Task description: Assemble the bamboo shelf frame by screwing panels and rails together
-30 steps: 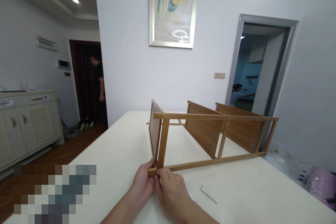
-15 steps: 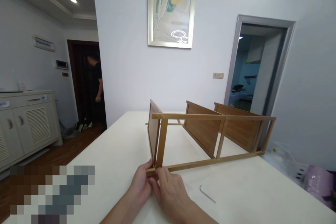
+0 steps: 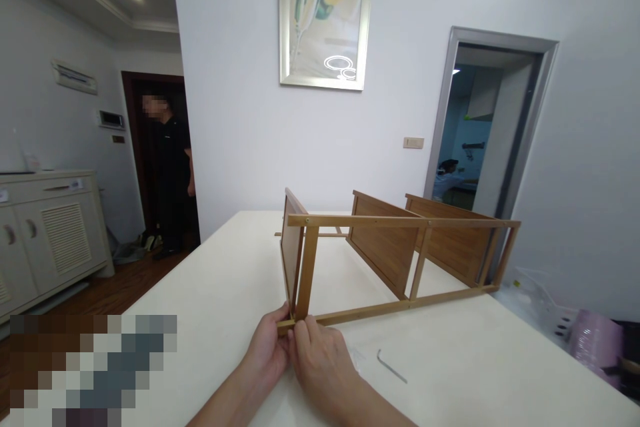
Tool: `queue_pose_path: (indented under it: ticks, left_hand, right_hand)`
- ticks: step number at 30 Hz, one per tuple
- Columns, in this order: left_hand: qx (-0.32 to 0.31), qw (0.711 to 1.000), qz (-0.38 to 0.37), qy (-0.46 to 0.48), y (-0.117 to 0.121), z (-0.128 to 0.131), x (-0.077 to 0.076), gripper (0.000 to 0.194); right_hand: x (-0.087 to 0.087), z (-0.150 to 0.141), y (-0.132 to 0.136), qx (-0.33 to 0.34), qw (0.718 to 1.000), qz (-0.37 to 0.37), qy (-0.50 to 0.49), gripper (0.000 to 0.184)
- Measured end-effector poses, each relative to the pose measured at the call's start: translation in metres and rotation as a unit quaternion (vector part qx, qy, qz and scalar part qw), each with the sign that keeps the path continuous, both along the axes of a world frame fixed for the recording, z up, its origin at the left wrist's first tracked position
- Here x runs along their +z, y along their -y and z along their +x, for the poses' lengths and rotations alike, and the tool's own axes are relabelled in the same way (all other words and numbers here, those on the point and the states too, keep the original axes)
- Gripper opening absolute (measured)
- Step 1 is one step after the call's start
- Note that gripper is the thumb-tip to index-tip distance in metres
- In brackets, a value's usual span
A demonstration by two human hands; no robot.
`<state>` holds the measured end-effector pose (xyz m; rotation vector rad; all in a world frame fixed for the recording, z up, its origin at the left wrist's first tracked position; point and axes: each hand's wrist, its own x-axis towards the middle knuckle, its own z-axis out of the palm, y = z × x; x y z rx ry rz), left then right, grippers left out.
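A wooden shelf unit (image 3: 367, 221) lies on its side on the white table (image 3: 440, 360), its shelf boards standing upright. At its near left corner, my left hand (image 3: 267, 343) is closed around the end of the lower rail. My right hand (image 3: 323, 353) presses against the same corner with its fingers bent together; whatever is between its fingertips is hidden. A hex key (image 3: 393, 367) lies on the table to the right of my right hand. Partly behind that hand is a small clear plastic bag (image 3: 356, 359).
One person (image 3: 173, 167) stands by the dark door at the left; another (image 3: 447, 177) shows through the doorway at the right. A white cabinet (image 3: 55, 227) is on the left. A clear plastic bin (image 3: 543, 303) and a pink wrapped bundle (image 3: 595, 347) sit beyond the table's right edge.
My hands stay at the same corner, with small shifts of the right fingers. The person by the door has stepped further into sight. The whole view has drifted slightly.
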<state>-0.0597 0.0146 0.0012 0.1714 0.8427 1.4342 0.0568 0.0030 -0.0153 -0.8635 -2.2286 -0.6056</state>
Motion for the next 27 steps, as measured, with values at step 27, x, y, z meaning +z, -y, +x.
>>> queue_pose_path:
  ticks: [27]
  left_hand:
    - [0.005,1.0,0.019,-0.009,0.0002,0.0001,-0.001,0.017]
  right_hand:
    - [-0.0026,-0.0013,-0.002,0.003,0.999,0.009,-0.04,0.012]
